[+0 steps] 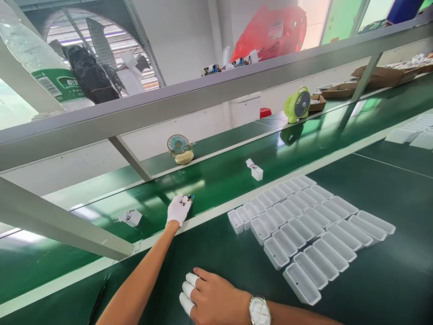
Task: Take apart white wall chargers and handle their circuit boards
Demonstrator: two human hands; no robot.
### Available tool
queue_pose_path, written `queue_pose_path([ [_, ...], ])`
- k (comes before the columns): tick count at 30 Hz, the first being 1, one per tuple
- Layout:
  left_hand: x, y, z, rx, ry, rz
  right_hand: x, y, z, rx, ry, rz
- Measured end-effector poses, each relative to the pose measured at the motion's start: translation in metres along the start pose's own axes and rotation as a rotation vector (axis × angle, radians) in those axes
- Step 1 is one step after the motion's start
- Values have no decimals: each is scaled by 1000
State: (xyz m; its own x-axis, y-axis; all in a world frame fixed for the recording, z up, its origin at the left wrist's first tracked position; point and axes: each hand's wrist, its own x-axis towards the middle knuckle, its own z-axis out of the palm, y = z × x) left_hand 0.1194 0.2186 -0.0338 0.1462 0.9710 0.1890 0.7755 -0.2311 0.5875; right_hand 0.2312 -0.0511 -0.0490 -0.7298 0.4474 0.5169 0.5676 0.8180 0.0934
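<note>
My left arm reaches forward to the green conveyor belt (230, 174). My left hand (177, 210), in a white glove, is closed on a small white part with a circuit board (188, 198) that lies on the belt's near edge. My right hand (208, 295) rests on the dark green table (389, 189) close to me. It has white finger cots on its fingertips and a wristwatch (260, 311) on the wrist. Its fingers are curled in, and nothing shows in them.
Rows of several empty white plastic housings (304, 225) lie on the table at right. Two white parts (131, 217) (255, 170) ride the belt. Beyond it stand a small fan (181, 149) and a green fan (297, 104). A grey frame beam (189, 101) crosses overhead, and a thin dark tool (99, 295) lies at lower left.
</note>
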Motion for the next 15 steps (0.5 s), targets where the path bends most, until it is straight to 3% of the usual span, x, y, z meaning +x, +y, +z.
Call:
queue_pose_path([
  [7, -39, -9, -26, 42, -74, 96, 2, -7, 3, 12, 42, 36],
  [15, -33, 9, -36, 203, -25, 81, 3, -12, 8, -35, 91, 30],
])
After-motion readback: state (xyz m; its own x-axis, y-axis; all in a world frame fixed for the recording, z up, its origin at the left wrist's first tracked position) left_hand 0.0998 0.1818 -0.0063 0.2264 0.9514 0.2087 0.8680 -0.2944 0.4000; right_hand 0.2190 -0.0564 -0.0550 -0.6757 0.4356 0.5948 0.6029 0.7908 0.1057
